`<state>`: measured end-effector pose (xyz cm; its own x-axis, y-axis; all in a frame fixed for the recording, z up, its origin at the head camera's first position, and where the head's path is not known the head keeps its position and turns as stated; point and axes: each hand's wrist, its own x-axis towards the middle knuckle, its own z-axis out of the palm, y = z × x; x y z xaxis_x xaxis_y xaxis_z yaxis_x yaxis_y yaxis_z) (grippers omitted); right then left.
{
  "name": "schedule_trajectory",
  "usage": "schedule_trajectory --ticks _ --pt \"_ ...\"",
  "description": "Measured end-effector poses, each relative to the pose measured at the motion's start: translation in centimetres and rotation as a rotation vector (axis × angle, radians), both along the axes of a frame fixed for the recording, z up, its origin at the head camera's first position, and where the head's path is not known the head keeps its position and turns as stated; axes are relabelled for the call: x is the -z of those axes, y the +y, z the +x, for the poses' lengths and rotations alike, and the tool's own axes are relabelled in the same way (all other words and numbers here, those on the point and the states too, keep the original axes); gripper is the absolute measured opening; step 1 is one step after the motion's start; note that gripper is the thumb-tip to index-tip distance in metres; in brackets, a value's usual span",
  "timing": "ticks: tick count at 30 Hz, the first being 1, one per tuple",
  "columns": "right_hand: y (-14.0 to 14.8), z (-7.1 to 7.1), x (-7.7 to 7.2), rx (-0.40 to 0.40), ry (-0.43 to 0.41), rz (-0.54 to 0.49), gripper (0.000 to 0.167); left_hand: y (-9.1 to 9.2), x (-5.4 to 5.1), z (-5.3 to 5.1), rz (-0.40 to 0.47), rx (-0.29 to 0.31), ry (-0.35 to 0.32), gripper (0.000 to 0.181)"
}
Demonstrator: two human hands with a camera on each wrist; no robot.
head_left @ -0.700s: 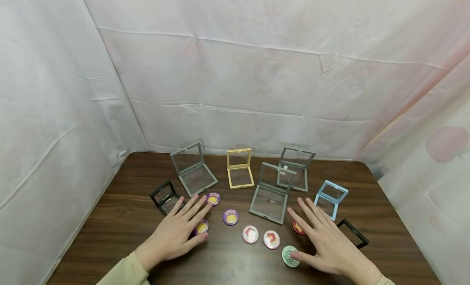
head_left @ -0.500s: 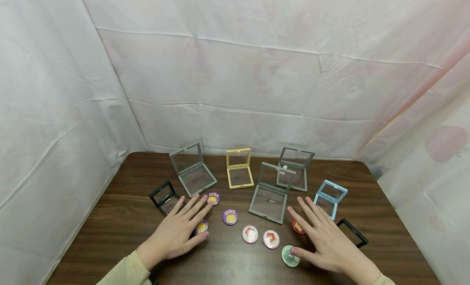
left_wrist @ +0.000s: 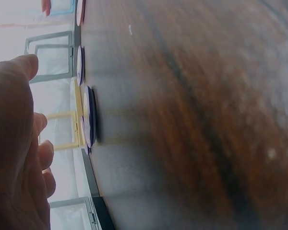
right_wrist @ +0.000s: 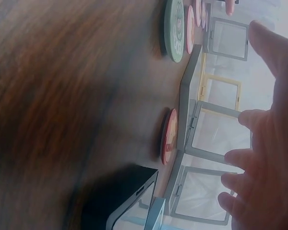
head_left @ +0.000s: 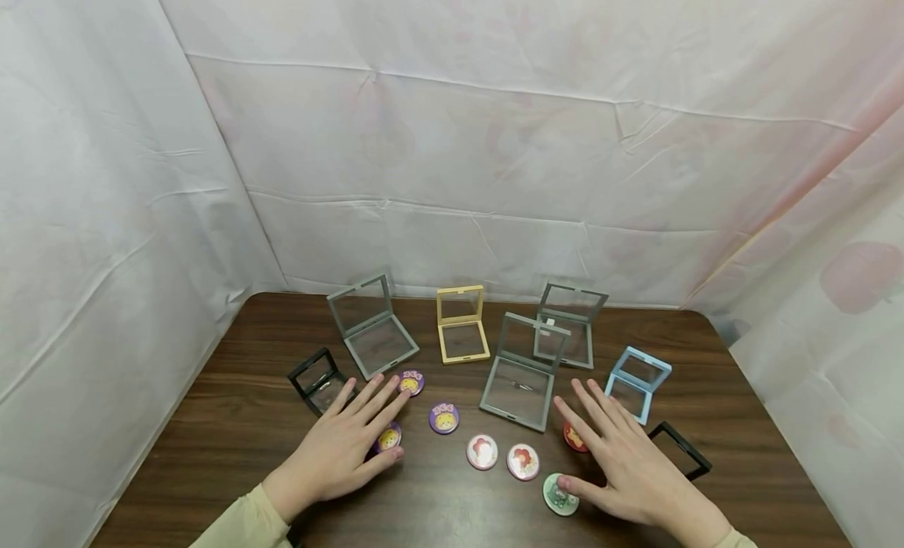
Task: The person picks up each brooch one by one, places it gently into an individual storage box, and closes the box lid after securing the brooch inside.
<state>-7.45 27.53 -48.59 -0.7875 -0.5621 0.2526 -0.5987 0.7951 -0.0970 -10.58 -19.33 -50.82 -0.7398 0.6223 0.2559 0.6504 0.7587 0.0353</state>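
My left hand [head_left: 342,450] hovers palm down above the table, fingers straight and spread, holding nothing. Under and beside it lie round button badges with a yellow bear on purple: one by the thumb [head_left: 390,436], another at the fingertips [head_left: 411,382], a third badge [head_left: 443,418] to the right. My right hand [head_left: 625,465] is likewise spread in the air with nothing in it. Below its thumb is a green badge [head_left: 556,505], and a red badge [head_left: 574,438] is partly hidden by the index finger. Two flower badges [head_left: 482,451] [head_left: 523,462] lie between the hands.
Hinged clear-film display frames stand opened around the badges: grey ones [head_left: 391,363] [head_left: 512,419] [head_left: 592,352], a yellow frame [head_left: 460,321], a blue frame [head_left: 632,381], and black frames [head_left: 308,364] [head_left: 688,452] near each hand. White cloth [head_left: 452,163] hangs behind the wooden table [head_left: 424,509].
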Motion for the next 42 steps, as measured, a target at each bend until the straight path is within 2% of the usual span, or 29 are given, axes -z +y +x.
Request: schedule_trajectory --ticks 9,19,22,27,34,38,42 --pt "-0.1 -0.2 -0.1 0.001 0.004 -0.021 0.106 0.1 0.1 0.1 0.001 -0.011 -0.010 0.080" --pt "-0.4 -1.0 -0.1 0.036 -0.043 -0.093 0.103 0.7 0.0 -0.1 0.030 -0.040 -0.058 0.078" --pt "-0.4 -1.4 -0.2 0.064 -0.065 -0.141 0.101 1.2 -0.1 -0.5 0.050 -0.058 -0.089 0.080" --pt "-0.2 -2.2 -0.6 0.154 -0.108 -0.240 0.094 2.3 -0.4 -1.2 0.085 -0.074 -0.146 0.081" --pt "-1.1 -3.8 -0.5 0.217 -0.170 -0.402 0.082 3.2 -0.5 -2.0 0.123 -0.115 -0.179 0.082" --pt "-1.7 -4.7 0.1 0.218 -0.118 -0.464 0.078 3.8 -0.3 -2.3 0.148 -0.145 -0.180 0.082" --pt "-2.0 -5.4 0.7 0.242 -0.061 -0.520 0.065 4.4 -0.1 -2.3 0.171 -0.161 -0.180 0.082"
